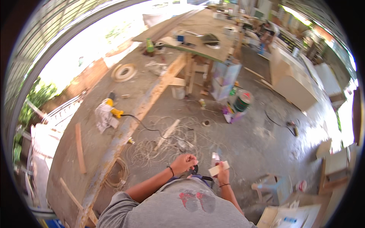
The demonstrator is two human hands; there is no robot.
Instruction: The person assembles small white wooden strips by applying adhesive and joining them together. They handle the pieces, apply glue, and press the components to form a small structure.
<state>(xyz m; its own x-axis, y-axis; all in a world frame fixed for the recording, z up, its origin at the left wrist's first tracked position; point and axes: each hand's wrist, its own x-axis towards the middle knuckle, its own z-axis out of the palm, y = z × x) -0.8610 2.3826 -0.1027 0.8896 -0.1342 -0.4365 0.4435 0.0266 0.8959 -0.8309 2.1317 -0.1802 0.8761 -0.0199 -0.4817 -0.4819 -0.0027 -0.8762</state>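
Observation:
My right hand (224, 177) grips a small pale rectangular block (219, 168), probably wood, in front of my waist. Just beyond that block, a whitish, shiny strip (215, 158) sticks up; whether the same fingers hold it I cannot tell. My left hand (184, 163) is held at the waist with its fingers curled in, and what is inside them, if anything, is hidden. A dark, rounded thing (195, 169) shows right beside its fingertips. Past both hands, a tangle of thin pale strips (152, 146) lies on the floor, with a flat wooden stick (167, 134) on top.
On the long bench (142, 87) at left are a yellow power tool (116, 112) with a cord and a roll of pale edging (124, 72). Ahead stands a cluttered work table (205, 22). A green bucket (242, 102), a large pale cabinet (291, 78) and a small stool (275, 188) stand rightward.

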